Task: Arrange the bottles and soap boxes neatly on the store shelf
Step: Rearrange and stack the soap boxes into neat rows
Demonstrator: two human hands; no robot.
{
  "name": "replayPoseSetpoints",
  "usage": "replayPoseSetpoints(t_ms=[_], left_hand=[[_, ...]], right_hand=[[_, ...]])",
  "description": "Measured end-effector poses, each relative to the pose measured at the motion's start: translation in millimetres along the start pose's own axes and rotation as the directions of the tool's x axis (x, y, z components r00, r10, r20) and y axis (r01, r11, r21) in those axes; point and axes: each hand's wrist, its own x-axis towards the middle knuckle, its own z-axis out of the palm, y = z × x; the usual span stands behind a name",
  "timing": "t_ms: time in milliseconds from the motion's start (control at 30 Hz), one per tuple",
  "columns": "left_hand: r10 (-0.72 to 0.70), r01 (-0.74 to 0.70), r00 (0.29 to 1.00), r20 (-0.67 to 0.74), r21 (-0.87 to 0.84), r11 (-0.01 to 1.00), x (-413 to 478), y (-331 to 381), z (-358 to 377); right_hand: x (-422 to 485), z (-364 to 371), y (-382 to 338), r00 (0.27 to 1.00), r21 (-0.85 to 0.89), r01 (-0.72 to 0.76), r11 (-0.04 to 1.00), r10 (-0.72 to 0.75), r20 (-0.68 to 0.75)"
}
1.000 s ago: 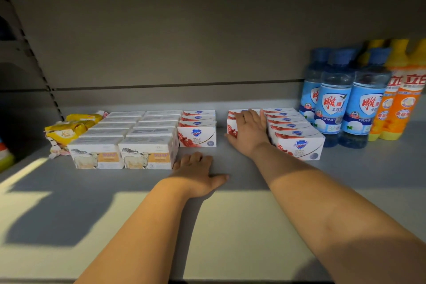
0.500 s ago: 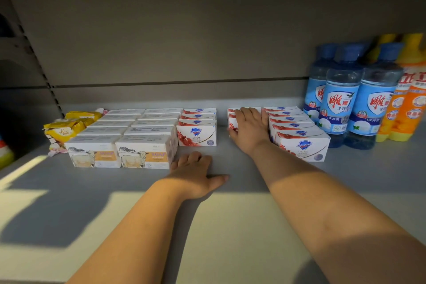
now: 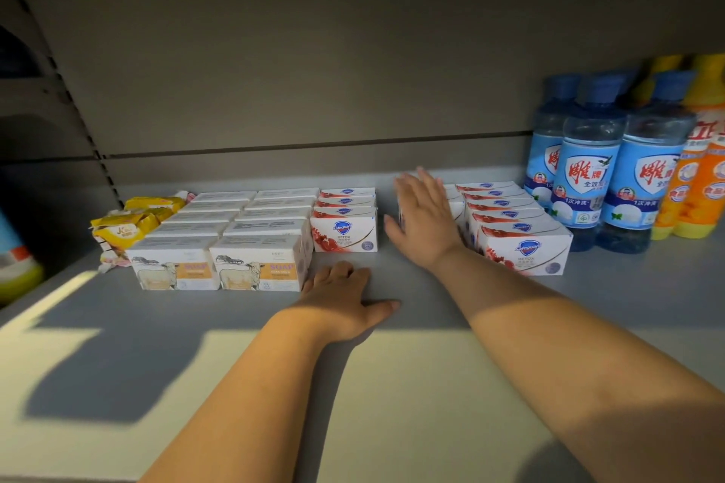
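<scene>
A: Where are the soap boxes?
B: Sheep soap boxes (image 3: 255, 271) sit at 10 o'clock from the left hand (image 3: 341, 298), with a red-and-white column (image 3: 345, 233) at its 12. Another column (image 3: 525, 251) is at 3 o'clock from the right hand (image 3: 423, 216)
A: And the grips?
B: The left hand rests on the shelf (image 3: 392, 384), thumb out, grasping nothing. The right is released, fingers straight over a half-hidden row of boxes (image 3: 455, 204); it's blurred, so I can't tell if it touches them
A: Bottles?
B: Blue bottles (image 3: 584, 184) stand upright at the shelf's 2 o'clock, orange bottles (image 3: 702, 192) just beside them at 3

dim shelf (image 3: 392, 384) crossed by a bright sunlit band; arm shadows; right hand (image 3: 423, 220) motion-blurred; edges bowed.
</scene>
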Motion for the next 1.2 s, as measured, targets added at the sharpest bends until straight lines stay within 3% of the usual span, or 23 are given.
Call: replayPoseSetpoints(t_ms=[100,200,367,533,633,700,767,833,900,967,1067,1133,1200], left_hand=[[0.01,-0.01,1.0,0.001,0.009,1.0,1.8,-1.5,0.8],[0.005,-0.005,1.0,0.013,0.015,1.0,2.6,-2.4,1.3],[-0.013,0.013,1.0,-0.007,0.02,1.0,1.2,-0.7,1.0],[-0.024,0.023,0.999,-0.026,-0.03,0.999,-0.7,0.0,-3.0],[-0.07,0.064,0.997,-0.043,-0.128,0.99,-0.5,-0.7,-5.2],[-0.096,0.076,0.994,-0.057,-0.291,0.954,0.2,0.0,-10.6],[-0.098,0.028,0.991,-0.09,-0.58,0.814,-3.3,3.9,-18.5],[-0.083,-0.036,0.992,-0.092,-0.859,0.511,-11.1,10.3,-26.4],[-0.024,-0.064,0.997,-0.07,-0.979,0.194,-17.1,15.0,-30.7],[0.067,-0.045,0.997,-0.045,-0.999,-0.005,-22.5,16.7,-33.0],[0.292,-0.067,0.953,-0.075,-0.997,-0.036,-35.6,17.8,-35.7],[0.394,-0.171,0.909,-0.134,-0.983,0.061,-42.6,20.7,-34.2],[0.381,-0.307,0.898,-0.221,-0.934,0.182,-45.1,26.2,-32.2]], right_hand=[[-0.1,2.9,-18.1,0.976,0.15,0.187,0.971,-0.201,0.086],[0.5,8.9,-21.7,0.943,0.11,0.209,0.972,-0.23,0.239],[-5.7,-1.8,-26.9,0.959,0.139,0.242,0.96,-0.258,0.115],[-26.5,-20.7,-24.7,0.967,0.342,-0.093,0.935,0.003,0.254],[-42.5,-37.7,-23.3,0.97,0.456,-0.238,0.858,0.188,0.153],[-53.4,-48.6,-27.0,0.948,0.521,-0.302,0.798,0.312,0.071],[-63.5,-58.4,-29.4,0.897,0.608,-0.393,0.69,0.434,0.088],[-71.5,-71.4,-32.3,0.816,0.69,-0.519,0.504,0.532,0.226],[-80.1,-83.4,-35.2,0.737,0.77,-0.595,0.229,0.538,0.41],[-90.7,-96.8,-38.6,0.686,0.783,-0.619,-0.059,0.445,0.576],[-99.8,-118.1,-39.0,0.677,0.724,-0.62,-0.303,0.261,0.689],[-101.7,-124.8,-33.7,0.651,0.677,-0.616,-0.403,0.225,0.725],[-101.8,-126.7,-30.2,0.619,0.65,-0.613,-0.449,0.239,0.748]])
